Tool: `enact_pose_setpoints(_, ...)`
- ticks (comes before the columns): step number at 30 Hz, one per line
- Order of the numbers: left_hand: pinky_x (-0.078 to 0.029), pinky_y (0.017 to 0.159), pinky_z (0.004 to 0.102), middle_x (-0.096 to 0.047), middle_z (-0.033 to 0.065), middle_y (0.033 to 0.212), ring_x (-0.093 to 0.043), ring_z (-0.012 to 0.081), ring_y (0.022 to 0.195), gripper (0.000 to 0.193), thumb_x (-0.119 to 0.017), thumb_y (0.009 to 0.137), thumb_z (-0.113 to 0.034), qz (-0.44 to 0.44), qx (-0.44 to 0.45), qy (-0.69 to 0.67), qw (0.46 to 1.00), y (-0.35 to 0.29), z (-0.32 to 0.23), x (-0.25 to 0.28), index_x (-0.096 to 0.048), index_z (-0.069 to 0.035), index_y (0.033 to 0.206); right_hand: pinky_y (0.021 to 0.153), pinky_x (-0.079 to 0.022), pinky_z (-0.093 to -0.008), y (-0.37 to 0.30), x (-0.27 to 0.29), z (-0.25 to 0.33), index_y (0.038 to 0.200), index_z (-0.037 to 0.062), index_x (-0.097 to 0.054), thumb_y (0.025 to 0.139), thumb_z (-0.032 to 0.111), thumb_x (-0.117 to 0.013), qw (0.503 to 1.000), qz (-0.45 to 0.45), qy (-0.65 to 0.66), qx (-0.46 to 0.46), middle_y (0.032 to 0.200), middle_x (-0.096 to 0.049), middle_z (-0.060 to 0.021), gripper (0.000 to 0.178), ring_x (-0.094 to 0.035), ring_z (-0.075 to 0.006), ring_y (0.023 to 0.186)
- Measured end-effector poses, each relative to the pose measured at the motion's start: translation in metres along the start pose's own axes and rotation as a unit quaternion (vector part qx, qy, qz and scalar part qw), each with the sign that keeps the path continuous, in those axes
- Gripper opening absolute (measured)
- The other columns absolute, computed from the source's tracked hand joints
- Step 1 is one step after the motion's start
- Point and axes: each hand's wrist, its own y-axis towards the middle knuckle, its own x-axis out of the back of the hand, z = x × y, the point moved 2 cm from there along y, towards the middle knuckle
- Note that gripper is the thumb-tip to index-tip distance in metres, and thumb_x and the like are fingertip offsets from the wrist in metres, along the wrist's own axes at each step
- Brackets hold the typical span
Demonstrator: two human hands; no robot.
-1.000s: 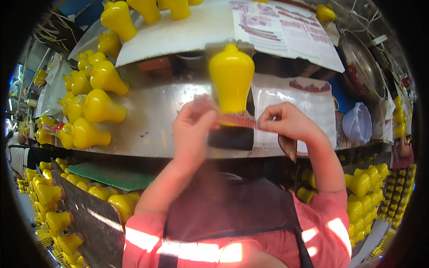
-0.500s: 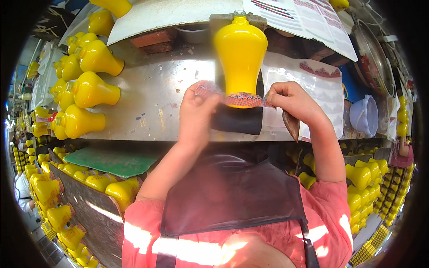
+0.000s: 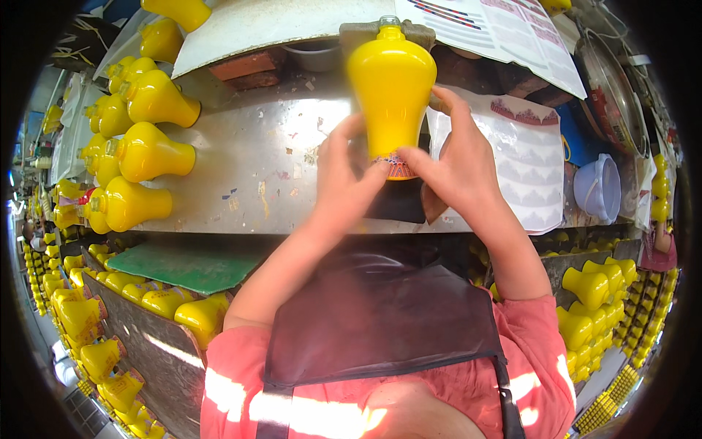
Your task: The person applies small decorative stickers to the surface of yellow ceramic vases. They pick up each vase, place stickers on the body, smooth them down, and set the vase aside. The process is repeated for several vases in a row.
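A glossy yellow bottle (image 3: 391, 80) lies on its side, its clear threaded neck propped on a grey rest (image 3: 420, 33) and its narrower base toward me. A patterned red and blue decal band (image 3: 400, 169) is wrapped round the base end. My left hand (image 3: 342, 172) grips the lower bottle from the left, its thumb on the band. My right hand (image 3: 461, 157) holds it from the right, thumb also on the band and fingers curled behind. Below my right palm shows a brown, flat, pointed piece (image 3: 433, 205), partly hidden by the hand.
More yellow bottles (image 3: 157, 152) lie along the left side of the metal table (image 3: 256, 161). A printed decal sheet (image 3: 526, 164) lies at right, beside a pale blue bucket (image 3: 596, 189). A green board (image 3: 190, 260) and racks of bottles stand below the table's front edge.
Both hands have closed in round the bottle's lower part. The loose decal ends, held out to each side before, now lie against the base. The brown piece shifted left with my right hand.
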Motion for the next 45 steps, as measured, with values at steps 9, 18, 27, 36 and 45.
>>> enact_pose_setpoints(9,-0.034,0.115,0.0411,-0.049,0.0186,0.142,-0.046,0.0268,0.135,0.07,-0.069,0.093,-0.021,0.018,0.015,-0.049,0.999,0.001,0.017,-0.001,-0.034,-0.006,0.152,0.05,-0.038,-0.0242,-0.02,-0.004,-0.018,0.157,0.0054,-0.043,0.088,0.025,-0.077,0.966,0.111,0.179,-0.148,0.062,-0.054,0.0031,0.079,-0.046,-0.004,0.051)
enact_pose_setpoints(18,-0.035,0.117,0.0424,-0.046,0.0186,0.148,-0.045,0.0282,0.139,0.071,-0.07,0.093,-0.016,0.019,0.079,-0.146,0.986,-0.002,0.014,-0.005,-0.033,-0.002,0.153,0.067,-0.052,-0.0317,-0.028,-0.008,-0.023,0.16,0.0058,-0.037,0.093,0.023,-0.07,0.951,0.139,0.224,-0.16,0.075,-0.065,-0.0139,0.077,-0.062,-0.0188,0.065)
enact_pose_setpoints(27,-0.036,0.111,0.0384,-0.051,0.0157,0.143,-0.049,0.023,0.131,0.071,-0.067,0.097,-0.018,0.025,0.065,-0.151,0.986,-0.004,0.015,-0.007,-0.028,-0.008,0.156,0.057,-0.043,-0.0203,-0.028,-0.013,-0.022,0.16,0.0072,-0.04,0.085,0.014,-0.08,0.953,0.117,0.222,-0.17,0.092,-0.073,-0.003,0.085,-0.047,-0.0019,0.058)
enact_pose_setpoints(36,-0.036,0.118,0.0418,-0.047,0.0161,0.147,-0.046,0.0273,0.139,0.071,-0.07,0.093,-0.011,0.012,0.072,-0.209,0.975,-0.004,0.016,-0.01,-0.034,-0.002,0.153,0.055,-0.042,-0.0194,-0.031,-0.02,-0.028,0.159,0.0068,-0.043,0.084,0.011,-0.079,0.95,0.095,0.246,-0.165,0.096,-0.072,-0.0019,0.083,-0.047,-0.0001,0.06)
enact_pose_setpoints(45,-0.041,0.113,0.0357,-0.056,0.015,0.144,-0.053,0.0215,0.132,0.054,-0.052,0.11,-0.023,0.013,0.049,-0.199,0.979,-0.003,0.032,-0.005,-0.037,-0.007,0.159,0.076,-0.05,-0.0252,-0.031,-0.014,-0.038,0.159,0.0113,-0.044,0.099,0.018,-0.061,0.934,0.106,0.302,-0.161,0.09,-0.067,-0.0046,0.062,-0.055,-0.0068,0.077)
